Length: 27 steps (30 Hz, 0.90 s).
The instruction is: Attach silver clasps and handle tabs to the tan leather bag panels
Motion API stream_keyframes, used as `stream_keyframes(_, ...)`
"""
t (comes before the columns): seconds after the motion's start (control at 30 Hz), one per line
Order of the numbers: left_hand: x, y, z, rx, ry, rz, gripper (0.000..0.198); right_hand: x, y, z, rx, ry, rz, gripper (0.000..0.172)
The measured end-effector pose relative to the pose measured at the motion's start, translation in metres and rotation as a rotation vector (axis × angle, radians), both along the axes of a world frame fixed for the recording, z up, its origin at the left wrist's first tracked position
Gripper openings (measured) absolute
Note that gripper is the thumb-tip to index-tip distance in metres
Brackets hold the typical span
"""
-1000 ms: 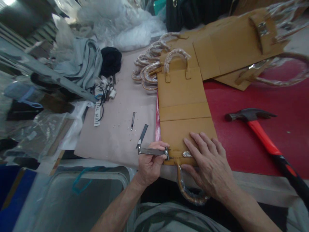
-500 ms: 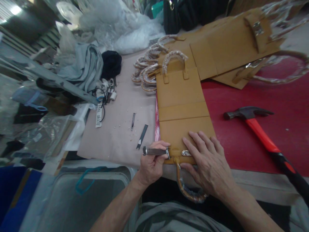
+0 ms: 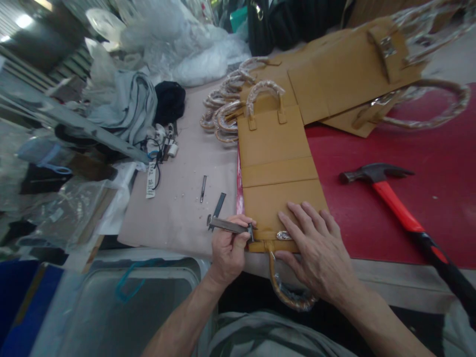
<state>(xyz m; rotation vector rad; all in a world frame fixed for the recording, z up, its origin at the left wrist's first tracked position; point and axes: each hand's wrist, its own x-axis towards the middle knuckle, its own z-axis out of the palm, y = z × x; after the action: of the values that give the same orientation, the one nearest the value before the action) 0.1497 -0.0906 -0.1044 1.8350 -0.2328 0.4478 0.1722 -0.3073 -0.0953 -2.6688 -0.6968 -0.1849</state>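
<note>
My left hand (image 3: 228, 253) closes around a metal hand punch (image 3: 230, 226), a steel shank with a wider flat end. The punch leans over, its wide end at the left edge of a tan leather bag panel (image 3: 277, 171). Spread out flat, my right hand (image 3: 322, 248) lies on the lower part of the panel. A small foil-wrapped metal fitting (image 3: 283, 235) shows by its fingertips. The panel's lower handle (image 3: 277, 285), wrapped in clear film, hangs past the table's front edge; its upper handle (image 3: 266, 87) rests at the far end.
A claw hammer (image 3: 396, 198) with a red and black grip lies on the red mat (image 3: 345, 218) at right. More tan bag pieces (image 3: 338, 74) are stacked behind. A thin metal tool (image 3: 203, 189) and a dark flat strip (image 3: 218, 203) lie left. A plastic bin (image 3: 92, 277) stands below.
My left hand has drawn slightly left, and the punch has tipped so its shank end points more toward the upper left. My right hand stays flat on the panel.
</note>
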Motion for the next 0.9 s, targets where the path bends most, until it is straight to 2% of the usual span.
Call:
stream_keyframes(0.27, 0.0024, -0.001, 0.0015, -0.068, 0.016, -0.014, 0.007, 0.0, -0.0001, 0.0013, 0.01, 0.002, 0.002, 0.072)
stream_keyframes(0.47, 0.0041, -0.0047, 0.0026, 0.034, -0.044, -0.033, 0.008, -0.0002, -0.0003, 0.0028, 0.006, 0.005, 0.003, 0.07)
stream_keyframes(0.67, 0.0016, -0.004, -0.0027, -0.051, 0.012, 0.016, 0.007, -0.0016, -0.0015, 0.0025, -0.018, 0.004, 0.002, 0.071)
stream_keyframes(0.9, 0.0011, -0.003, -0.0042, -0.069, 0.022, 0.004, 0.006, -0.0002, -0.0006, 0.0025, -0.004, 0.012, 0.009, 0.072)
